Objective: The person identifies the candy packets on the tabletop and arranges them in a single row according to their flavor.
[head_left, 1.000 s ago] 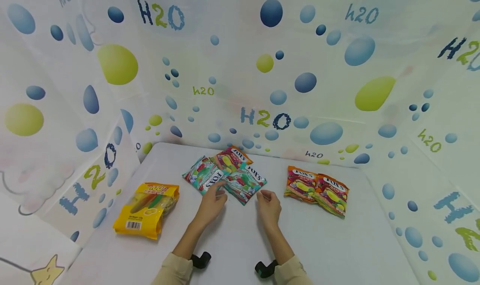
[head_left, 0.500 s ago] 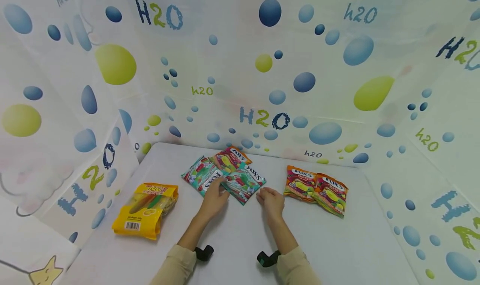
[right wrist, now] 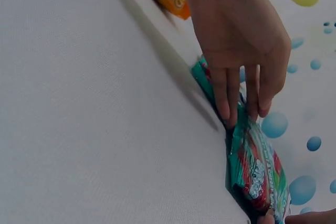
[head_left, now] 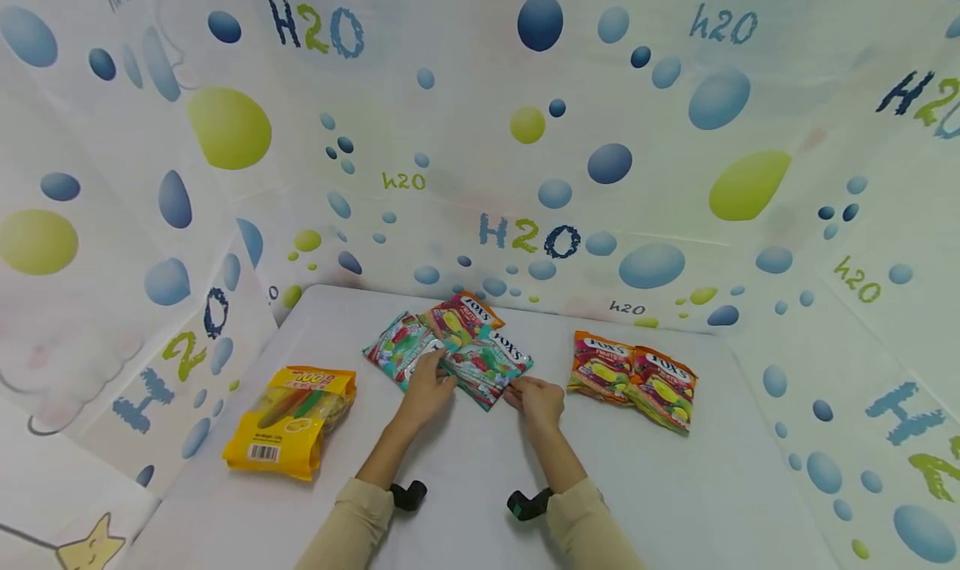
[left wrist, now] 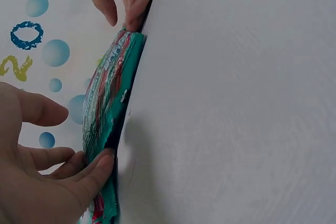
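A green Fox's candy packet (head_left: pixel 489 363) lies face up at the middle of the table. My left hand (head_left: pixel 429 391) touches its left edge with extended fingers (left wrist: pixel 100 169), while the thumb stays apart in the left wrist view. At the packet's lower right edge, my right hand (head_left: pixel 537 402) touches it with nearly straight fingers (right wrist: pixel 226 95). The left wrist view shows that thumb clear of the packet. Beside the left fingers lies another green packet (head_left: pixel 405 347), partly covered by the hand. An orange Fox's packet (head_left: pixel 459 316) lies behind both green ones.
Two orange Fox's packets (head_left: pixel 603 366) lie side by side on the right. A yellow bag (head_left: pixel 292 420) lies on the left. The white table (head_left: pixel 480 478) meets a printed backdrop (head_left: pixel 450 203) behind and at both sides.
My right hand has moved left, from beside the green packet to its lower right edge. My left hand has shifted slightly at the packet's left edge. The packets have hardly moved.
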Available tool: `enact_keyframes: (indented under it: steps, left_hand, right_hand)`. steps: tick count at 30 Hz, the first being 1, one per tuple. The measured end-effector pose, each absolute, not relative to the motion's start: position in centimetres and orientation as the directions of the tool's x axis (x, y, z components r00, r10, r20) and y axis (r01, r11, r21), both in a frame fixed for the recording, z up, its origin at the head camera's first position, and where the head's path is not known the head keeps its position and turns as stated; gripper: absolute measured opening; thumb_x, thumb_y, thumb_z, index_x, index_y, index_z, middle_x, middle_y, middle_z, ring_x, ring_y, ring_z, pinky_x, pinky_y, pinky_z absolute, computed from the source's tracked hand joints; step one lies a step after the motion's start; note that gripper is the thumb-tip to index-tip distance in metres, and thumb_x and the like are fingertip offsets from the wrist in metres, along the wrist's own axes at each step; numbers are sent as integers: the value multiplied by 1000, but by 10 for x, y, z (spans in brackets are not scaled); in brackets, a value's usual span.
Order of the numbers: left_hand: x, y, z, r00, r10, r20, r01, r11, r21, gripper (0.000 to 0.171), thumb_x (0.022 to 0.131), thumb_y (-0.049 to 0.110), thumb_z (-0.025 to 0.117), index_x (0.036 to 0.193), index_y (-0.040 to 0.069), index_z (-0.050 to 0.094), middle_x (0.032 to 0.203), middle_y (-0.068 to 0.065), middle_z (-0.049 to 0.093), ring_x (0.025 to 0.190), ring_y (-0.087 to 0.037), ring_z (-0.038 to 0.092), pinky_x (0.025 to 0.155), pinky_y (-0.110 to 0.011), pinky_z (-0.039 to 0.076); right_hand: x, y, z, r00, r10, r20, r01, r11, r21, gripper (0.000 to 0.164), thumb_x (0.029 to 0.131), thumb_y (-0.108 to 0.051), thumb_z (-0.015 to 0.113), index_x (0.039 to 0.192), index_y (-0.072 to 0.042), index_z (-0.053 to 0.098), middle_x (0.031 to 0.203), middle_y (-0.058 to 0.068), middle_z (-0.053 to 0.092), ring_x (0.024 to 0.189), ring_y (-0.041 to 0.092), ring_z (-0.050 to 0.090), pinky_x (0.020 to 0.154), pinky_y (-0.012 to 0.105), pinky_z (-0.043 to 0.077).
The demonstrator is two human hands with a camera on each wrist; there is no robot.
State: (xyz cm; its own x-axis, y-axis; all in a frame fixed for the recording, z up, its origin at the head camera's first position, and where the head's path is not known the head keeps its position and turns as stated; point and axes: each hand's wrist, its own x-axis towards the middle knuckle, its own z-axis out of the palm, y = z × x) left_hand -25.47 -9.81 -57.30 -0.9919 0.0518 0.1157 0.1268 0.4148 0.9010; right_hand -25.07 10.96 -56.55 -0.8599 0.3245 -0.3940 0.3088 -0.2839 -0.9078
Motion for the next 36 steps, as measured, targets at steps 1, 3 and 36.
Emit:
enact_keyframes:
  steps: [1,3,36]
  left_hand:
    - [-255,-98,-574,-993,50,110,121,409,905,62,96,6,58,153,-10,41,149,-30,42,121,-40,60,102,-48,55]
    - [-257,-98,-575,-993,46,109,118,400,909,60,95,5,58,151,-12,42,147,-30,43,121,-41,60,103,-47,55]
    - [-251,-89,-578,-995,-78,65,49,190,981,49,94,1,60,140,-13,56,149,-28,45,136,-44,54,111,-44,49]
  right_hand:
    - [-251,111,-566,-863,317,-393,314,-274,-909,32,91,2,75,119,15,68,95,23,76,77,20,78,75,30,64]
    - [-251,112,-567,-869,300,-395,327,-252,-911,32,91,-1,76,119,14,70,93,22,77,74,18,77,73,30,64]
    - [-253,106,-583,-892,347,-291,173,-334,-927,25,90,6,76,115,10,74,108,22,73,84,19,76,81,33,64]
